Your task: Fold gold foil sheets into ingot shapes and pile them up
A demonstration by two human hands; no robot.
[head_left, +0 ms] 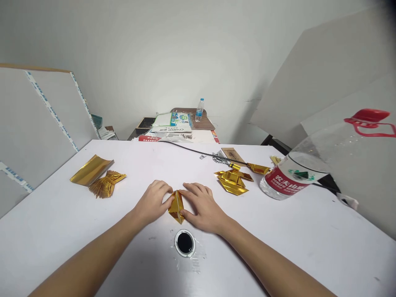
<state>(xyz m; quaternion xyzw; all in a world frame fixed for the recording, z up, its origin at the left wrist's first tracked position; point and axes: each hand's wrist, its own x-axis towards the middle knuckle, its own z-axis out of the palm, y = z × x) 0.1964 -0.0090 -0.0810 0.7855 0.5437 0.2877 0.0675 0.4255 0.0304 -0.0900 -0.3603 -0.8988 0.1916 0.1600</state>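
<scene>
A small piece of folded gold foil paper (177, 206) lies on the white table in front of me, with a pale seam down its middle and a point toward me. My left hand (156, 202) holds its left edge, fingers curled, thumb at the upper left side. From the right, my right hand (202, 206) grips it with the index fingertip near the top and the thumb at the lower right edge; its other fingers reach forward over the table. Just below the paper is a round black disc with a white rim (185, 243).
At left lie gold paper sheets (93, 170) and a pleated gold fan shape (107, 185). Folded gold pieces (232, 181), a yellow-handled tool (232, 166) and a big water bottle (287, 175) stand or lie at right. A black cable (198, 149) crosses the back.
</scene>
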